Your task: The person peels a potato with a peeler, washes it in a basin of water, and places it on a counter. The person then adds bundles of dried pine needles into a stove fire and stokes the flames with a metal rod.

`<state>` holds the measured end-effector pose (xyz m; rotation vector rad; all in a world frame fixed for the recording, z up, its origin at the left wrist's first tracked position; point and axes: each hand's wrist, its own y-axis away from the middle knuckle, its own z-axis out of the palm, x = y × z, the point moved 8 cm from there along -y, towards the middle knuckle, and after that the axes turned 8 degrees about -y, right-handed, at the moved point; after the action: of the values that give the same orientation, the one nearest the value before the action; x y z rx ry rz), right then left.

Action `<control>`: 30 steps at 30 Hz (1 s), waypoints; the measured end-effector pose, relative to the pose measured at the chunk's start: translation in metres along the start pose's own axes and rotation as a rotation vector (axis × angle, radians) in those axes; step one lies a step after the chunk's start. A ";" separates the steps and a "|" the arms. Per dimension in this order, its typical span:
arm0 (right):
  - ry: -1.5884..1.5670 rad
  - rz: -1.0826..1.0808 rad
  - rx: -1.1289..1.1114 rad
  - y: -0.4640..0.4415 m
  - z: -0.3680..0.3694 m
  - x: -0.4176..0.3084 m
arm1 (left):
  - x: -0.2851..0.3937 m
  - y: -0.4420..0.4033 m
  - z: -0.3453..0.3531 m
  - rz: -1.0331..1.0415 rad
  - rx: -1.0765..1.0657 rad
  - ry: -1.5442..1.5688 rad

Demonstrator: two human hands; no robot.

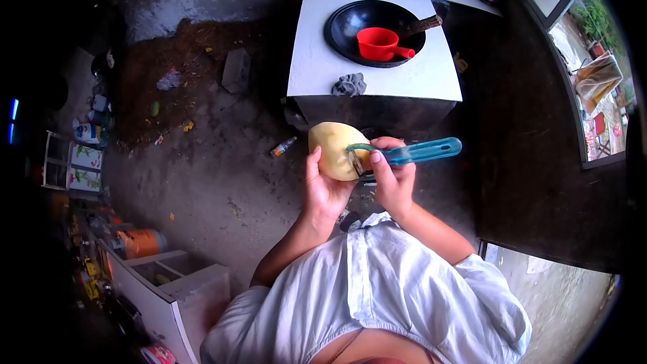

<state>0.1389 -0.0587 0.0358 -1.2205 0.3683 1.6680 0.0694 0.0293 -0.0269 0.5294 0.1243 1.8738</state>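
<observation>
My left hand (325, 187) is closed around a large, pale yellow peeled potato (330, 147), supporting it from the left and below. A teal peeler (423, 151) is gripped by my right hand (395, 178), thumb pressed near its head and fingers behind. The peeler's blade end rests against the right side of the potato, while its handle sticks out to the right past my fingers. Both hands are in front of my chest, above the floor. Part of the blade is hidden by my thumb.
Ahead stands a white-topped stove counter (306, 67) with a black wok (344, 21) holding a red ladle (377, 43). A crumpled grey cloth (349, 84) lies near its front edge. A white cabinet (195, 290) stands at lower left; a wrapper (284, 147) lies on the floor.
</observation>
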 end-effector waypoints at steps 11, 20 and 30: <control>-0.030 0.095 0.109 0.003 -0.008 0.012 | -0.002 -0.006 -0.012 -0.093 0.045 -0.067; 0.323 -0.160 -0.020 0.006 -0.010 0.004 | -0.005 -0.008 -0.023 -0.165 0.012 -0.043; 1.347 -0.189 -0.091 -0.012 -0.022 -0.016 | 0.023 -0.013 -0.036 -0.056 0.028 -0.087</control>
<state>0.1609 -0.0767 0.0431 -2.2345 0.9278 0.4817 0.0596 0.0609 -0.0565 0.6196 0.1073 1.7938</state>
